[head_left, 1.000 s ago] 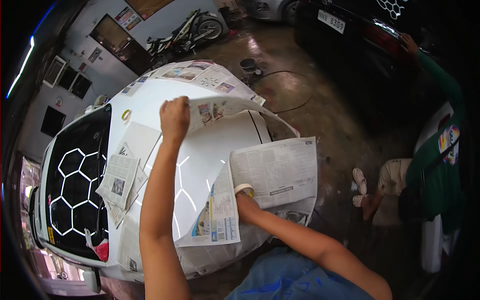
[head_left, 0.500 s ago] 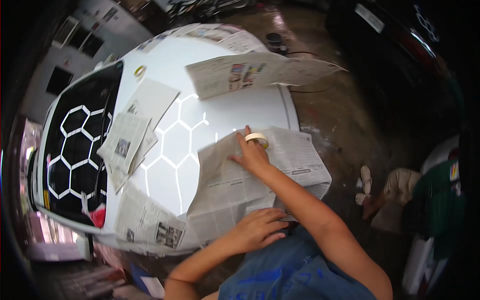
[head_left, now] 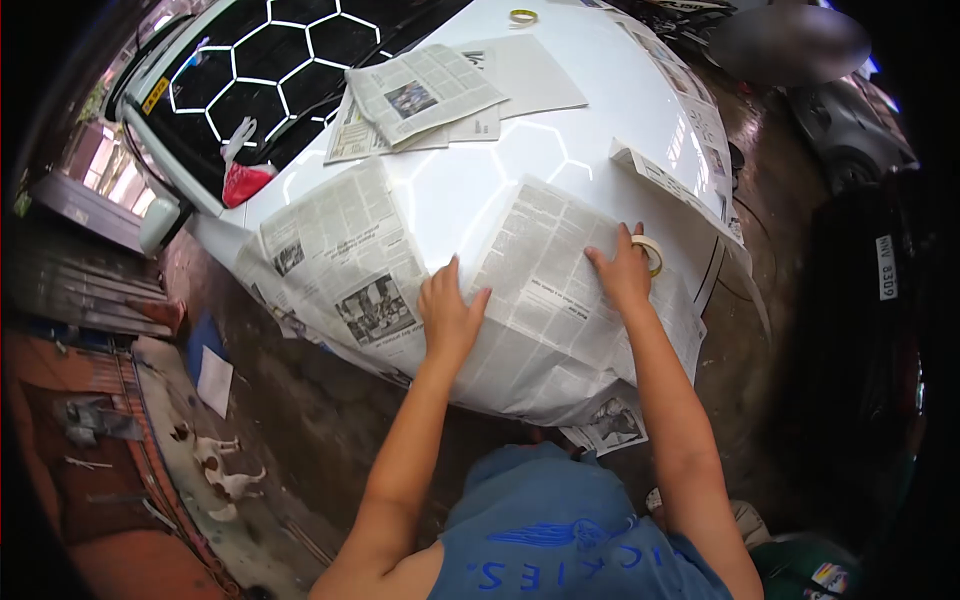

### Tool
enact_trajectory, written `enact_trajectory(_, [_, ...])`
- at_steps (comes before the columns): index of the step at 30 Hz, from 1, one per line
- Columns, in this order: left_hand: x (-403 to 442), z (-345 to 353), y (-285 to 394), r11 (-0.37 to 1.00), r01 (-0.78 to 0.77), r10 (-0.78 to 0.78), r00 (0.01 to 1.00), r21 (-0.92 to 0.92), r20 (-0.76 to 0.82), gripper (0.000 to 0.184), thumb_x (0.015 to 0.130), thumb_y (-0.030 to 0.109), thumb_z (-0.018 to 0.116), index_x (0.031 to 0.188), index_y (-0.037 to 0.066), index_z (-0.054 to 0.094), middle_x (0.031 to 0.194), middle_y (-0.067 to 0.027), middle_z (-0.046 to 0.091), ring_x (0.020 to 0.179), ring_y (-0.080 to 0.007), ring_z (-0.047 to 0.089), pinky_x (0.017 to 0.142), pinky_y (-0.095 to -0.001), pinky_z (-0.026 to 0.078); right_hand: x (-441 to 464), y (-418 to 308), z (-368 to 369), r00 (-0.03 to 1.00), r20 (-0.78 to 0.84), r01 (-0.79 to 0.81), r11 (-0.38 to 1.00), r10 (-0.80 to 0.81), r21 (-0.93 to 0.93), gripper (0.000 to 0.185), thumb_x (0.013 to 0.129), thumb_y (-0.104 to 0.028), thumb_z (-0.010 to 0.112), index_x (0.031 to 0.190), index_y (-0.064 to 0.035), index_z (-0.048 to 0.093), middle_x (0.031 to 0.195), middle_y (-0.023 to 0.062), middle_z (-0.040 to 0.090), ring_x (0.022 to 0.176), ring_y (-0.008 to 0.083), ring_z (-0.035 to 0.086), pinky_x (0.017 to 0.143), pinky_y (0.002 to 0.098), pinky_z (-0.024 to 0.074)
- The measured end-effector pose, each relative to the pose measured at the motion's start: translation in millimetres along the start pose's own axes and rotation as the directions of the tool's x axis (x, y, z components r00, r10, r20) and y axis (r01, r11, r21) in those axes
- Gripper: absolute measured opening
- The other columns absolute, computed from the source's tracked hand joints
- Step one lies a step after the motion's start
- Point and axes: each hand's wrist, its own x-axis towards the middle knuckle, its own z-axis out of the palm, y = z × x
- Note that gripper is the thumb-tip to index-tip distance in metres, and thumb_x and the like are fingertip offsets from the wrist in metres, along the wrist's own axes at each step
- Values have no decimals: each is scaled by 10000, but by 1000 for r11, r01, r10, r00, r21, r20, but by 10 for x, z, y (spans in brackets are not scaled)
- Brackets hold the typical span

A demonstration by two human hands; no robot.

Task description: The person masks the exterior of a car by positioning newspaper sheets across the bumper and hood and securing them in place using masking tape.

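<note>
My left hand [head_left: 452,308] lies spread on the newspaper edge over the white car hood [head_left: 455,195]. To its right, my right hand [head_left: 622,268] presses with spread fingers on a newspaper sheet [head_left: 540,275], and a roll of masking tape [head_left: 648,254] hangs around one of its fingers. Another newspaper sheet [head_left: 345,250] covers the hood's edge at the left. Folded newspapers [head_left: 425,92] are stacked near the windshield. On the right of the hood a loose sheet [head_left: 675,185] stands partly raised.
A second tape roll [head_left: 523,16] rests near the windshield. A red bag [head_left: 245,183] sits by the wiper. A dog [head_left: 225,465] lies on the floor at the left. A person in green [head_left: 800,570] is at the lower right; a dark car [head_left: 860,300] stands at the right.
The view has turned, shifting the car. My left hand let go of the raised sheet, dropped near my body, then came onto the hood's newspaper. My right hand has spread the sheet over the hood.
</note>
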Motion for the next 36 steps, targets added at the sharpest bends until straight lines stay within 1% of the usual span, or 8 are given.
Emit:
enact_trajectory(16, [1182, 238, -306, 958, 141, -75, 964, -251, 255, 724, 860, 224, 766, 1494, 60, 458, 1200, -249, 611, 998, -267, 616, 874, -367, 528, -1339, 502, -227, 952, -158, 293, 931, -263, 217, 486, 990, -85, 543, 1471, -86, 473, 1485, 295, 473, 1255, 483, 543, 1043, 496, 456])
enact_trajectory(17, [1120, 118, -211, 940, 178, -95, 956, -290, 279, 720, 872, 222, 759, 1496, 40, 448, 1366, -358, 551, 1313, -404, 546, 1061, -426, 461, -1653, 523, -269, 964, -148, 253, 936, -221, 246, 433, 984, -61, 539, 1416, -85, 530, 1460, 279, 500, 1251, 472, 548, 1040, 486, 458])
enact_trajectory(22, [965, 129, -80, 996, 78, -67, 979, -47, 195, 662, 912, 205, 694, 1496, 13, 448, 1238, -267, 633, 1108, -332, 628, 993, -399, 483, -3238, 1082, 107, 974, 122, -225, 813, 189, 536, 276, 976, -27, 522, 1202, -49, 679, 1173, 166, 650, 1011, 340, 663, 897, 416, 532])
enact_trajectory(25, [876, 284, 4, 973, -201, 208, 976, 111, -58, 596, 927, 160, 663, 1456, -31, 462, 1318, -235, 515, 1255, -372, 459, 1100, -447, 355, -3868, 1379, 651, 720, 443, -659, 325, 534, 678, 282, 995, -74, 537, 1247, -19, 650, 1068, 92, 673, 761, 190, 657, 704, 331, 544])
enact_trajectory(27, [597, 363, 269, 860, -498, 506, 794, 117, -336, 421, 931, 60, 672, 1310, -48, 525, 1275, -217, 521, 1251, -403, 431, 1082, -491, 355, -4063, 1369, 794, 643, 468, -686, 184, 607, 704, 312, 1001, -117, 547, 1277, 3, 628, 1027, 62, 671, 676, 127, 609, 626, 289, 517])
enact_trajectory(30, [-377, 670, 705, 687, -624, 713, 677, -373, 181, 290, 892, -16, 671, 1176, -2, 609, 1136, -137, 642, 1004, -309, 620, 916, -422, 492, -4144, 1390, 920, 518, 552, -659, -107, 654, 745, 431, 997, -177, 562, 1382, 18, 545, 1101, 76, 658, 673, 112, 598, 610, 271, 522])
enact_trajectory(32, [-1155, 884, 1552, 449, -692, 854, 147, -565, 499, 380, 765, -35, 723, 1126, 52, 640, 1129, -149, 659, 1062, -371, 625, 903, -448, 520, -4220, 1388, 970, 437, 611, -572, -320, 660, 755, 477, 1004, -193, 555, 1423, 27, 496, 1178, 93, 650, 682, 105, 594, 606, 262, 515])
enact_trajectory(36, [-2247, 2121, 1702, 218, -727, 683, -363, -651, 634, 339, 830, 80, 698, 1168, 73, 662, 1163, -126, 645, 1154, -334, 590, 975, -459, 484, -4539, 1276, 1244, 380, 539, -421, -378, 752, 825, 515, 954, -133, 578, 1439, 19, 494, 1278, 143, 633, 734, 180, 650, 681, 307, 555])
